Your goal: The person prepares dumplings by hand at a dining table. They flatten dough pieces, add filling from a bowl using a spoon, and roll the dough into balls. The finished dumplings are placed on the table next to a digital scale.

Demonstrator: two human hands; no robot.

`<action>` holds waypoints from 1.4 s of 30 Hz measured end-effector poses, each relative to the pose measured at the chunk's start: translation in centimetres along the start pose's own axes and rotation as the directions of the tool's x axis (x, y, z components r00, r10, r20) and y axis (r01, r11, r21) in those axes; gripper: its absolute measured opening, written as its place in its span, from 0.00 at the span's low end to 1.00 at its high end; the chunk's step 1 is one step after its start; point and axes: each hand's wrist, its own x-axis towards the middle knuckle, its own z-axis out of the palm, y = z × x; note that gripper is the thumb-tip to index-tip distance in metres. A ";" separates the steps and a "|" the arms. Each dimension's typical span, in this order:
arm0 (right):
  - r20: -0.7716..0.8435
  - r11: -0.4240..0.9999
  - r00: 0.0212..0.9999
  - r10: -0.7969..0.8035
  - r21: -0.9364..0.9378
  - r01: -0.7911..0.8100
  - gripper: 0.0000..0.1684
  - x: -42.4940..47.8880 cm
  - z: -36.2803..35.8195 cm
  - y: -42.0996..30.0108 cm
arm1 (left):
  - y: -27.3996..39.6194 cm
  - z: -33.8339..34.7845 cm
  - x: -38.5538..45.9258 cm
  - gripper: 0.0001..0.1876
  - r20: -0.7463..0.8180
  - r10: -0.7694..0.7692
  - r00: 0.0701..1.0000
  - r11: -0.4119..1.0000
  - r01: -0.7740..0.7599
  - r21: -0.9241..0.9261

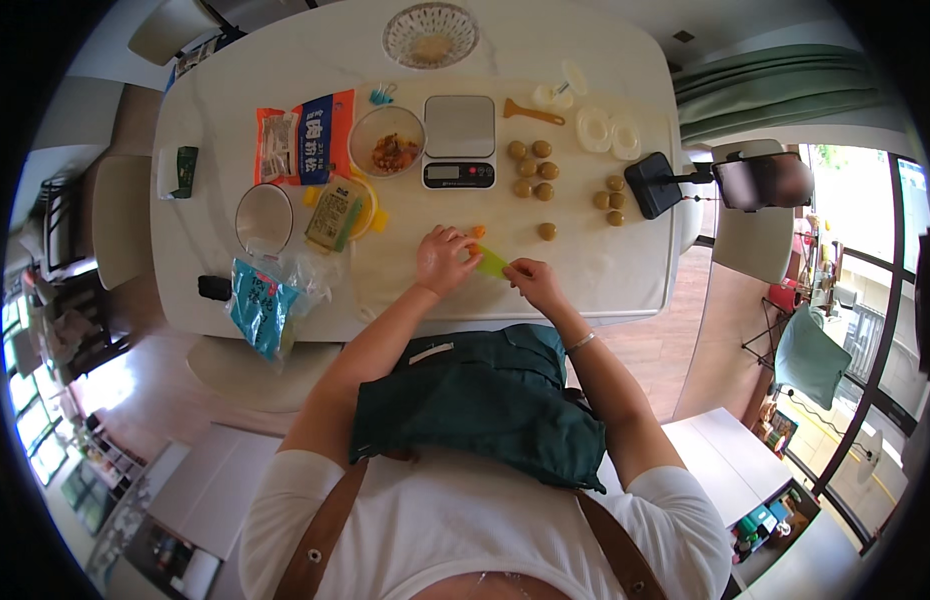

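My right hand point(536, 283) pinches one end of a flat, lime-green plastic scraper point(492, 262). The fingers of my left hand point(444, 259) are at the scraper's other end, touching small orange pieces of food point(474, 248); whether they grip the scraper is hard to tell. Another orange piece point(478, 232) lies just beyond my left fingertips. Farther off are a kitchen scale point(459, 141) and a clear bowl point(387, 141) with a reddish-brown crumbly filling. Several olive-brown dough balls point(547, 231) sit on the pale mat to the right.
At left are an orange-and-blue food packet point(315, 139), a second bowl point(264, 217), a yellow lid point(371, 215) and a blue bag point(261, 306) at the table's edge. Rightward lie a wooden spatula point(536, 112), plastic moulds point(594, 130) and a black phone stand point(654, 186). A patterned glass bowl point(430, 35) stands at the back.
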 end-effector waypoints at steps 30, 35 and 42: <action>-0.346 0.749 0.891 -0.296 -0.663 -0.009 0.23 3.4 -4.8 0.1 | 1.5 -0.7 2.8 0.25 -0.095 -0.238 0.967 0.948 0.209 -0.242; -0.268 0.995 0.959 -0.094 0.012 0.101 0.21 2.4 -3.8 -1.4 | 1.6 -1.3 3.4 0.17 0.330 -0.645 0.689 0.258 0.603 -0.755; -0.141 0.821 0.826 -0.545 -0.289 0.492 0.22 -0.2 0.6 -8.9 | 2.1 -3.9 3.5 0.23 0.756 -0.410 0.511 -0.378 0.659 -0.650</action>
